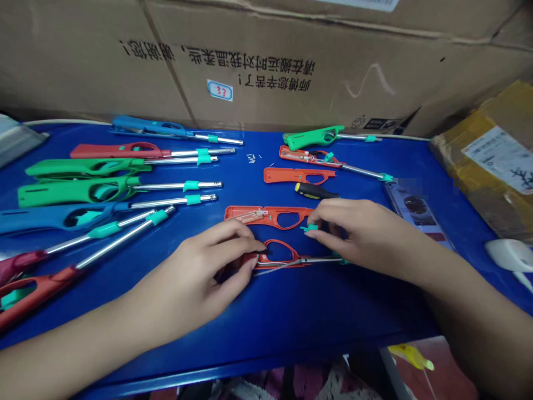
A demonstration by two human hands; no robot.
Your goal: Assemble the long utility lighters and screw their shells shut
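My left hand [220, 261] is closed at the handle end of an opened orange lighter half [283, 258]; a small black part shows by its fingertips, and what exactly they pinch is partly hidden. A wire and a metal tube run along that half. Between the thumb and fingers of my right hand [345, 230] is a small green trigger [310, 228], held above the table. Just behind lies another orange shell half [266, 215], with a clear fuel tank inside. A black and yellow screwdriver [314, 191] rests beyond my right hand.
Several long-nosed lighters [79, 189] lie along the left. At the back are a green lighter [314, 136], an opened orange lighter [310, 156], an empty orange shell [297, 176] and loose screws [251, 159]. Cardboard boxes [266, 33] close off the back; a phone-like box [416, 214] is right.
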